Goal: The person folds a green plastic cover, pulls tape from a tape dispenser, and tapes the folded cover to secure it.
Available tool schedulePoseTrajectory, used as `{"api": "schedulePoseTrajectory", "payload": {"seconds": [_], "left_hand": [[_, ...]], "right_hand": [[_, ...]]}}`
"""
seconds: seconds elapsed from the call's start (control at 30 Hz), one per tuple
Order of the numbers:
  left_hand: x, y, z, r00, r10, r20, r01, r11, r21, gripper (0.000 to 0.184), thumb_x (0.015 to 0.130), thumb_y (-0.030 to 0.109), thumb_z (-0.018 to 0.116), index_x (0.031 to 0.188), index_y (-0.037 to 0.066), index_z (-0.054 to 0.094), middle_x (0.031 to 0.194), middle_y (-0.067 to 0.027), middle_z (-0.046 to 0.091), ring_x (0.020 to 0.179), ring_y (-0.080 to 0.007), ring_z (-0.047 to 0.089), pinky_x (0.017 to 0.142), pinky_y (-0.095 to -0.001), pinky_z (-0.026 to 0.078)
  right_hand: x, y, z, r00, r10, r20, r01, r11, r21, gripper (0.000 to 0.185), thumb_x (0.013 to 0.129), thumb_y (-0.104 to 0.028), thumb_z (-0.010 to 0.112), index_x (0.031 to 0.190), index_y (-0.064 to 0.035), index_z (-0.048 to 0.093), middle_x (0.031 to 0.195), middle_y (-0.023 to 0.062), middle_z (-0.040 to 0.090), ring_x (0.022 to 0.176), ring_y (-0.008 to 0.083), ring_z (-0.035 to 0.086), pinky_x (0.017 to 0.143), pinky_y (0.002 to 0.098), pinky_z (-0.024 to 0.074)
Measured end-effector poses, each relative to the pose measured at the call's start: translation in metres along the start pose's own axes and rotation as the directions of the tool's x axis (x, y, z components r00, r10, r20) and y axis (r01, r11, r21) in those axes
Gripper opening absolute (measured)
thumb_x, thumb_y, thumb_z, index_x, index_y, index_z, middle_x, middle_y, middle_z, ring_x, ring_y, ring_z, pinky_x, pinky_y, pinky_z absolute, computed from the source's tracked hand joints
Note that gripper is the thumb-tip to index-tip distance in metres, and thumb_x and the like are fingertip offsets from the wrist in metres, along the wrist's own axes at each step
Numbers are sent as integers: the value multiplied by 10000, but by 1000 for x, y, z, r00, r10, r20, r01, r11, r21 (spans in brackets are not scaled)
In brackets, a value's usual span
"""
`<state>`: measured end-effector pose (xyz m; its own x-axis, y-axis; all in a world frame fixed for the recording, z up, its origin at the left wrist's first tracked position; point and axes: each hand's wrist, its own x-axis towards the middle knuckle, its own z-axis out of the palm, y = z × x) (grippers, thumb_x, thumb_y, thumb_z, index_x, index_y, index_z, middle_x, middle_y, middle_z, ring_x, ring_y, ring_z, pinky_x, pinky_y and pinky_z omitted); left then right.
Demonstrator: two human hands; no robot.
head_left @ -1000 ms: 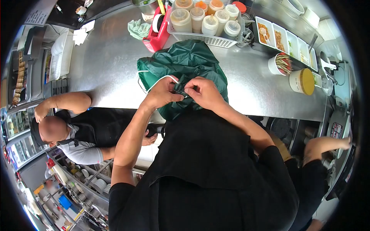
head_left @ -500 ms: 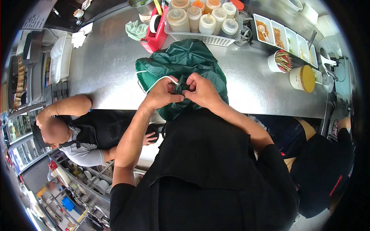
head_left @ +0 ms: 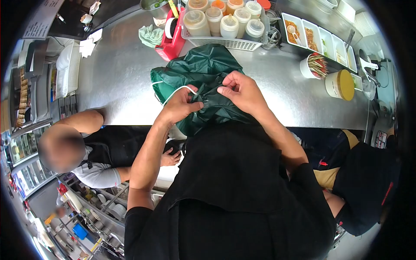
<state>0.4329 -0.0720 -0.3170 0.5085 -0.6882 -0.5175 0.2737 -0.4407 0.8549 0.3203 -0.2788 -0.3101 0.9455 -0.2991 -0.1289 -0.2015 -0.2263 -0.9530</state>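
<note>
A crumpled dark green waterproof fabric point(head_left: 203, 65) with a white cord point(head_left: 175, 92) lies on the steel counter in front of me. I cannot tell what kind of article it is. At its left part my left hand point(head_left: 178, 105) pinches gathered fabric between thumb and fingers, close to where the cord enters the folds. My right hand point(head_left: 243, 92) is on the right side, thumb and forefinger closed on another bit of the fabric. Between the two hands the fabric is puckered.
Beyond the fabric stand a red tape dispenser point(head_left: 170, 41), a green cloth point(head_left: 151, 35) and a basket point(head_left: 223, 42) of sauce bottles. Topping trays point(head_left: 320, 43), a cup of sticks point(head_left: 314, 66) and a yellow-lidded tub point(head_left: 340, 84) are right. Co-workers stand on both sides.
My right hand has moved right and away from the left, drawing the bunched fabric out between them. My left hand has stayed nearly in place. The left co-worker's head has shifted.
</note>
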Motion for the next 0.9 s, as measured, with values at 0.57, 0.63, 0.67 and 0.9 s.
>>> {"api": "schedulePoseTrajectory", "payload": {"seconds": [0.57,0.63,0.67,0.9], "left_hand": [[-4,10,17,987,89,-135,-78,993,84,536,715,36,779,1150,18,465,898,-78,626,783,-133,606,695,-260,492],[-5,11,18,983,112,-143,-95,988,120,532,712,24,768,1152,30,469,890,-76,622,781,-131,603,688,-260,492],[-4,10,19,982,121,-147,-108,990,95,524,715,19,762,1149,33,470,883,-75,619,778,-129,599,682,-263,492],[-4,4,14,990,48,-130,-38,996,79,551,701,59,784,1150,91,466,795,-20,506,719,-129,507,641,-277,434]], "right_hand": [[0,0,7,1000,-5,18,5,1000,-3,171,837,-145,721,876,-27,604,741,5,593,642,65,522,581,235,449],[1,1,7,1000,-4,16,4,1000,-11,169,838,-146,718,873,-27,604,738,5,593,639,65,521,581,235,449],[3,3,8,1000,7,18,-7,1000,-19,168,837,-146,719,869,-28,604,732,3,593,635,64,519,582,235,449],[47,7,48,991,-102,-90,109,991,75,148,815,-126,707,877,-19,625,792,47,628,670,118,568,631,267,478]]}}
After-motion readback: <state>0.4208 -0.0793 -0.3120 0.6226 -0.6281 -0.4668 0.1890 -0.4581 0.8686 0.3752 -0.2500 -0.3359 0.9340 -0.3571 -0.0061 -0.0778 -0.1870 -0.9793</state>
